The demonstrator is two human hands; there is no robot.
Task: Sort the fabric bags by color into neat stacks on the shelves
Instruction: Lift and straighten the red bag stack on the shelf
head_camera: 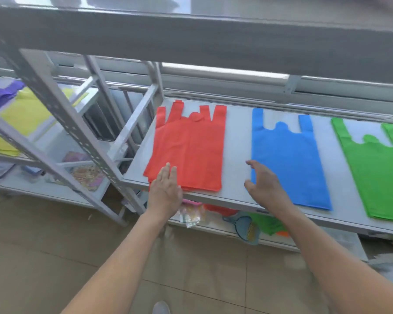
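My left fingers point(167, 173) lie flat and straight on the near corner of the red bags point(188, 148). That stack runs long toward 12 o'clock on the shelf point(236, 141). My right fingers point(256, 167) are spread wide and hold nothing, at 3 o'clock by the blue bag point(288, 159).

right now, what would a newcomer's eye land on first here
Bright bags lie flat in a row on the grey shelf: red bags left, blue bags middle, green bags right. The left hand rests on the red bags' near corner; the right hand hangs over the blue bags' near left edge.
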